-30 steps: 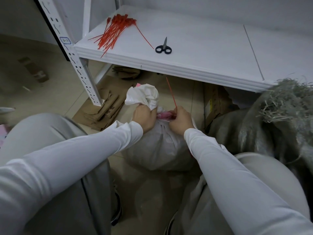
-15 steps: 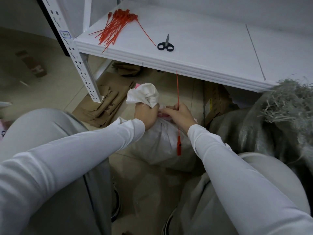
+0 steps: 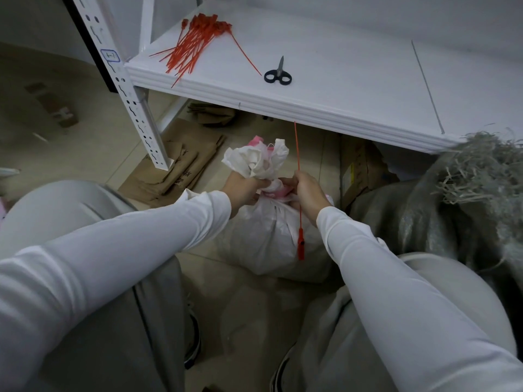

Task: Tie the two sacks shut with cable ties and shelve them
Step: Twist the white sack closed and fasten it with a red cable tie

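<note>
A white sack (image 3: 268, 239) stands on the floor between my knees, its gathered mouth bunched upward with pink lining showing. My left hand (image 3: 243, 188) grips the sack's neck just under the bunched top. My right hand (image 3: 307, 190) pinches a red cable tie (image 3: 297, 154) beside the neck; the tie's thin tail points up toward the shelf edge and its head hangs down in front of the sack. A second, grey sack (image 3: 441, 222) with shredded fibre at its open top sits to the right. A bundle of red cable ties (image 3: 195, 43) lies on the white shelf (image 3: 353, 80).
Black scissors (image 3: 278, 75) lie on the shelf near its front edge. A white perforated shelf post (image 3: 133, 103) stands at the left. Flattened cardboard (image 3: 175, 168) lies on the tiled floor under the shelf, and a cardboard box (image 3: 359, 171) sits behind the sacks.
My right hand turned the cable tie from a slant to nearly vertical, so its head now dangles in front of the sack. My left hand kept hold of the neck.
</note>
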A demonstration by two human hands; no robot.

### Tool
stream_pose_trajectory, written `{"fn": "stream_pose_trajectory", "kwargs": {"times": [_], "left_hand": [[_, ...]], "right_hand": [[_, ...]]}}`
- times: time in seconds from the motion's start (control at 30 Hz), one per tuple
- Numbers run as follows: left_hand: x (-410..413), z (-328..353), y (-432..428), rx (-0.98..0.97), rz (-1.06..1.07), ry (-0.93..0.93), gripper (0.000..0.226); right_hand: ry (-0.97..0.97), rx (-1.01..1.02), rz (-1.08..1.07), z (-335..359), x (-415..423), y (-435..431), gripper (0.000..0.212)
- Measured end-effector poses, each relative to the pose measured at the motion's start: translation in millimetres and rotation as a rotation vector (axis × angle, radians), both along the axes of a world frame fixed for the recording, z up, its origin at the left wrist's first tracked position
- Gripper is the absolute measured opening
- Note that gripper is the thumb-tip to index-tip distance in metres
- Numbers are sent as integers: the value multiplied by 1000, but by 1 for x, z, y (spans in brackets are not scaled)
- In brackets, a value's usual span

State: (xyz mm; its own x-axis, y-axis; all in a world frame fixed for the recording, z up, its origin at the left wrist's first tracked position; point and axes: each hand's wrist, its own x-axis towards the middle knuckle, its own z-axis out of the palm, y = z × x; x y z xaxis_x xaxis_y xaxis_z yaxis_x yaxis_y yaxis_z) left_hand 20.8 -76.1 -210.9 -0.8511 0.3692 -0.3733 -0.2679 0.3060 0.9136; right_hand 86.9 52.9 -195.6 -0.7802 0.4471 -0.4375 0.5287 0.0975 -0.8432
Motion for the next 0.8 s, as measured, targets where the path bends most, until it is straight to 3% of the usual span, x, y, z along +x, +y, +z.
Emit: {"fn": "stream_pose_trajectory", "kwargs": {"times": [0.2,0.3,0.37,0.5,0.63,0.8], "left_hand": [[-4,0,2,18,160,-83,25],[-7,-2,4,-5,157,-39,24],[-6,-3,5,-25,121,23,28],[-1,-4,6,-93,19,186,21],[3,-4,7,-170,-84,359,27],[6,-5,6,-219,-131,465,30]], "right_hand": [[37,220,117,17,-12,5,35],[45,605,169,40,-13,16,32],[-48,789,208,47,-12,30,34],[-341,800,269,46,-5,44,33],[-305,940,289,35,-5,38,23],[-305,987,49,19,-7,34,17]]}}
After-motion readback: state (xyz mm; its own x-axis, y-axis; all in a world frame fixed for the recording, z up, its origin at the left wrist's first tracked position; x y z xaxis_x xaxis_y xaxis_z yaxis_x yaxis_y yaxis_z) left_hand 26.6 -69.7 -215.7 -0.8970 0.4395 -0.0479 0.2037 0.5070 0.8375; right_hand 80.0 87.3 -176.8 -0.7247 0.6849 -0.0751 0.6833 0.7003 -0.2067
